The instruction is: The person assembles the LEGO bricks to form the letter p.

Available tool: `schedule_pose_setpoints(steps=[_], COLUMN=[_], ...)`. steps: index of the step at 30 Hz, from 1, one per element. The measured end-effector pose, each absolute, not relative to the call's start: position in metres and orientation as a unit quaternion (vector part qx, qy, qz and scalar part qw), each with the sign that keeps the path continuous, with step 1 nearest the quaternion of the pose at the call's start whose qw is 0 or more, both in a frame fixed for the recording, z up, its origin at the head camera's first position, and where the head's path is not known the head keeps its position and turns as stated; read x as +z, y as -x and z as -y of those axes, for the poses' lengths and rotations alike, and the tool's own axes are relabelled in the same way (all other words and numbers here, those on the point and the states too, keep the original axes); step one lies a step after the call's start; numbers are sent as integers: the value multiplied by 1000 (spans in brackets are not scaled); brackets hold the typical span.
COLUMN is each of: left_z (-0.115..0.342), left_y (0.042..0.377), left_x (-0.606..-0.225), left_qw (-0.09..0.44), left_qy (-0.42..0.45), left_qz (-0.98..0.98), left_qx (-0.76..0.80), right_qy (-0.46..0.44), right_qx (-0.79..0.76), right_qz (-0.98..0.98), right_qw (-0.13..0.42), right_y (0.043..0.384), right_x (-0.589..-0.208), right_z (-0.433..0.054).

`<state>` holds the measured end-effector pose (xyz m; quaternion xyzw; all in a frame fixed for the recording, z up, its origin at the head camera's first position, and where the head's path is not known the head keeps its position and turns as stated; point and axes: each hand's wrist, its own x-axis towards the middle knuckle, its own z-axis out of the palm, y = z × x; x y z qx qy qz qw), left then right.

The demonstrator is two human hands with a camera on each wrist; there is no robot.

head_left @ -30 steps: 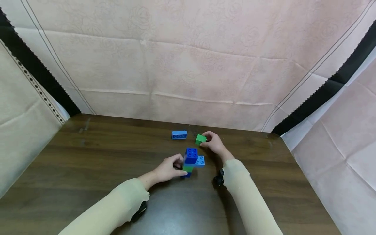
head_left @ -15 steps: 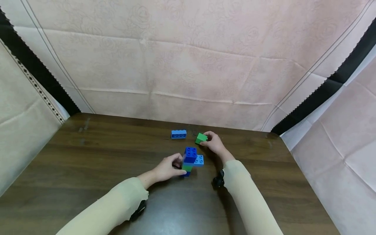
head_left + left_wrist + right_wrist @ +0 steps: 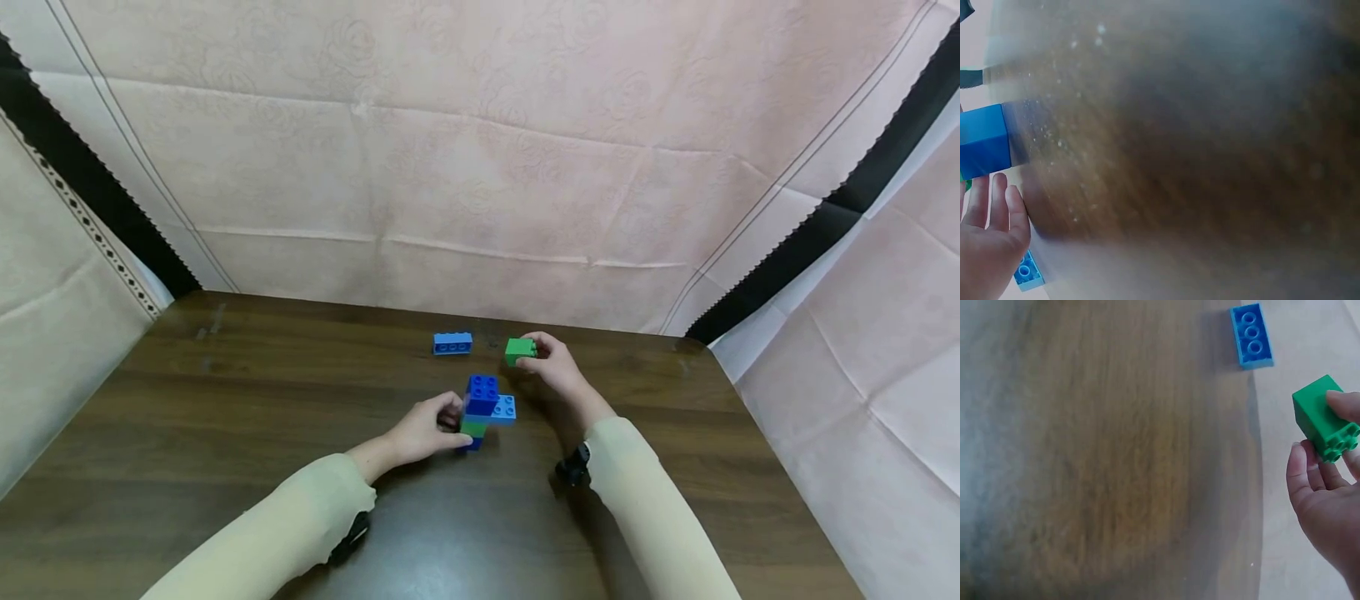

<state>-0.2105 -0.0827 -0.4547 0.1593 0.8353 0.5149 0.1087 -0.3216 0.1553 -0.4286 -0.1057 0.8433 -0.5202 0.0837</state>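
My left hand grips the lower part of a small stack of toy building bricks on the table, thumb in front and fingers behind. On top of the stack sits a dark blue brick; under it a light blue brick juts out to the right, over a green layer and a dark blue base. Behind and to the right, my right hand pinches a green brick between thumb and fingers. Its studs face toward the palm in the right wrist view.
A loose light blue brick lies on its side near the back of the brown wooden table, its hollow underside showing. Pale cloth hangs behind the table, with black bands at both sides.
The green brick has turned in my right hand and shifted slightly right, with its studs now pointing right. My left hand stays on the stack.
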Motion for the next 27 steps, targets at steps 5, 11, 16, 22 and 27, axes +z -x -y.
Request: schedule_pose_setpoints(steps=[5,11,16,22,27], left_z=[83,85,87,86,85], left_y=[211,211,211,211,211], left_x=[-455,-451,-442,-430,-422], left_qw=[112,111,91,74,68], left_qy=[-147,-146,-154,-156,-162], left_qz=[-832,-831,-830,-827,-829], left_qx=[523,525,529,536,531], right_qy=[122,131,150,162,171], right_qx=[-545,-559,-566,-566,-560], right_qz=[-826,-816,-808,-806,-808], right_qw=[76,67,65,64,67], right_y=[312,301,294,289,285], right_x=[-419,-410,-405,-402,-400], right_z=[-157,-159,-163,-167,-169])
